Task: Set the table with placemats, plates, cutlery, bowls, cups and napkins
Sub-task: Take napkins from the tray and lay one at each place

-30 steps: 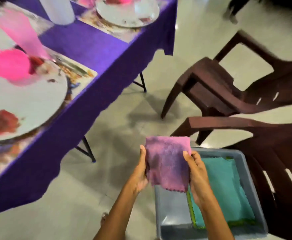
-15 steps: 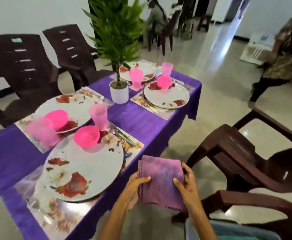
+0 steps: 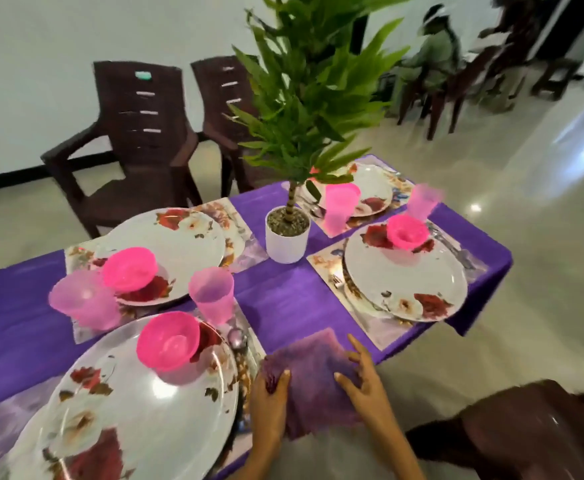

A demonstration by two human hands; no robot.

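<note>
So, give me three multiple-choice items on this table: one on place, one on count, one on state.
1. Where is the napkin?
A. On the nearest plate
B. At the near edge of the table, right of the nearest plate
C. Against the plant pot

2. How many plates are laid?
A. Two
B. Three
C. Four

3. What touches the napkin?
A. Both hands
B. One hand only
C. Nothing

Key: 1 B, it lies at the purple edge beside that plate. 2 C, one shows on each of four placemats. 3 A, the left hand holds its edge and the right hand rests fingers on it.
</note>
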